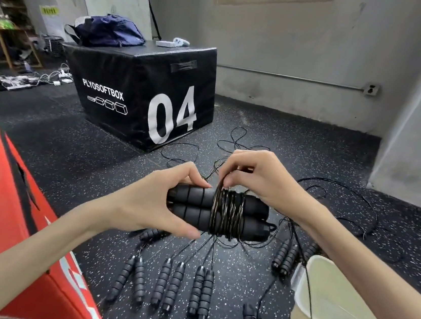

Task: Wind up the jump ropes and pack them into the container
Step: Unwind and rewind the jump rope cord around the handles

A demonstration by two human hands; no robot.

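Black foam handles (192, 210) lie sideways, gripped by the left hand (150, 205); cord (226, 211) is probably pinched just above them by the right hand (257, 181).

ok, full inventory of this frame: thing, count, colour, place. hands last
held handles: 2, black, side by side in hands, cord wound round them
floor handle pairs: at least 5, black, speckled floor below hands
loose cords: several, black, floor beyond hands
container: 1, white, lower right
plyo box: 1, black, "04", centre left
red box: 1, red, lower left
bag: 1, navy, on plyo box
left hand: grips handles
right hand: pinches cord above handles
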